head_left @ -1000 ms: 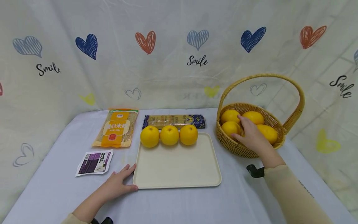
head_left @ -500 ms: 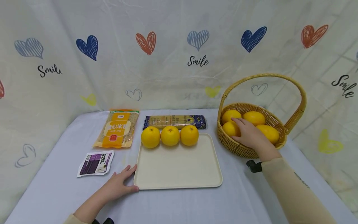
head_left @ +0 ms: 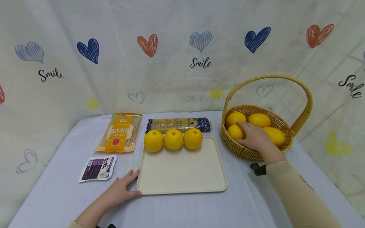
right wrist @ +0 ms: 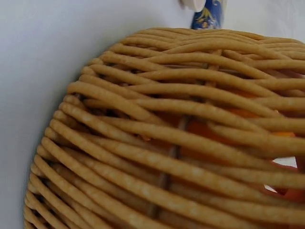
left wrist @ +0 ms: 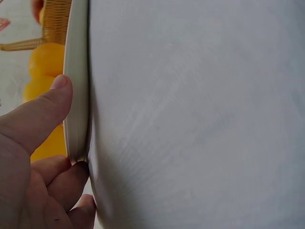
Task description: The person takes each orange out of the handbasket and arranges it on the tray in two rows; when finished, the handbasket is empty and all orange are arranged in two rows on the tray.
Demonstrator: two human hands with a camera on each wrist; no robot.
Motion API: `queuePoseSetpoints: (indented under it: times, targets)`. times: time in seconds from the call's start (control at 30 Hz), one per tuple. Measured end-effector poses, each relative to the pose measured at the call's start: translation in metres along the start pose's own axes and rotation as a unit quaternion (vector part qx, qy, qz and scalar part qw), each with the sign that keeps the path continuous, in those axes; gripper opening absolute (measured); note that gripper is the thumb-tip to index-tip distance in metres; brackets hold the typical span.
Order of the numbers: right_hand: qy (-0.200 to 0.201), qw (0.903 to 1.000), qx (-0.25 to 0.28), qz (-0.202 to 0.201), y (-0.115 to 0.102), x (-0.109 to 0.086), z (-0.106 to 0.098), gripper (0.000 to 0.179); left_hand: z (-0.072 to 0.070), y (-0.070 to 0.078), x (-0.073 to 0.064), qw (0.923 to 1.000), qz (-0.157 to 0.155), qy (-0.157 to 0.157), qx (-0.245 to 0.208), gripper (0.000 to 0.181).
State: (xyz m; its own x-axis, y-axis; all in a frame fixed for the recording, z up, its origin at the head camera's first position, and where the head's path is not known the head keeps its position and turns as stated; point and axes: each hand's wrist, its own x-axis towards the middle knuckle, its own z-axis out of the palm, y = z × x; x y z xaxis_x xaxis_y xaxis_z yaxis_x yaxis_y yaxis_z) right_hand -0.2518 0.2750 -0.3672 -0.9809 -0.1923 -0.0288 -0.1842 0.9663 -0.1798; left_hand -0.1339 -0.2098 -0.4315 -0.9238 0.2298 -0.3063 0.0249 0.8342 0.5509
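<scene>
My right hand [head_left: 255, 137] reaches into the wicker basket [head_left: 242, 153] and grips a round yellow orange [head_left: 235, 131] at its front left. Behind that fruit lies another orange [head_left: 236, 118]. Two more oblong yellow fruits, one at the back [head_left: 259, 120] and one at the right [head_left: 274, 136], share the basket. In the right wrist view, the basket's weave [right wrist: 157, 129] hides most of the hand. My left hand [head_left: 121, 190] rests against the near-left corner of the cream tray [head_left: 182, 174], its thumb [left wrist: 52, 107] and fingertips touching the rim. Three oranges [head_left: 173, 139] stand in a row along the tray's far edge.
A long pack of noodles [head_left: 178, 124] lies behind the tray. To the left are an orange-labelled rice noodle bag [head_left: 119, 133] and a small purple and white packet [head_left: 98, 168]. The basket's tall handle [head_left: 268, 77] arches above the fruit. A printed curtain [head_left: 171, 79] hangs behind the table.
My right hand has gone from spread fingers above the basket's fruit to a grip on the front-left orange. The left hand stays at the tray's corner.
</scene>
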Motion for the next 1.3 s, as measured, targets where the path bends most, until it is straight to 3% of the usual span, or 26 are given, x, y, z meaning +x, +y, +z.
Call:
queuePoseSetpoints:
  times: [0.23, 0.47, 0.9, 1.2, 1.3]
  targets:
    - [0.051, 0.9938, 0.092, 0.036, 0.006, -0.009, -0.003, 0.092, 0.0, -0.001, 0.0, 1.0, 0.003, 0.005, 0.004, 0.089]
    - [0.127, 0.9829, 0.133, 0.002, 0.0, -0.022, -0.012, 0.089, -0.001, -0.001, 0.002, 1.0, 0.004, 0.004, 0.007, 0.089]
    - [0.173, 0.9598, 0.221, -0.008, -0.025, -0.036, -0.01, 0.074, 0.001, -0.004, 0.002, 1.0, 0.0, -0.002, 0.004, 0.09]
    - [0.192, 0.9383, 0.287, -0.018, -0.035, -0.036, -0.003, 0.08, 0.002, -0.003, 0.002, 0.9999, -0.01, -0.005, -0.001, 0.091]
    - [0.187, 0.9367, 0.295, -0.028, -0.038, -0.036, 0.0, 0.088, 0.002, -0.002, 0.003, 0.9999, -0.012, -0.007, -0.002, 0.091]
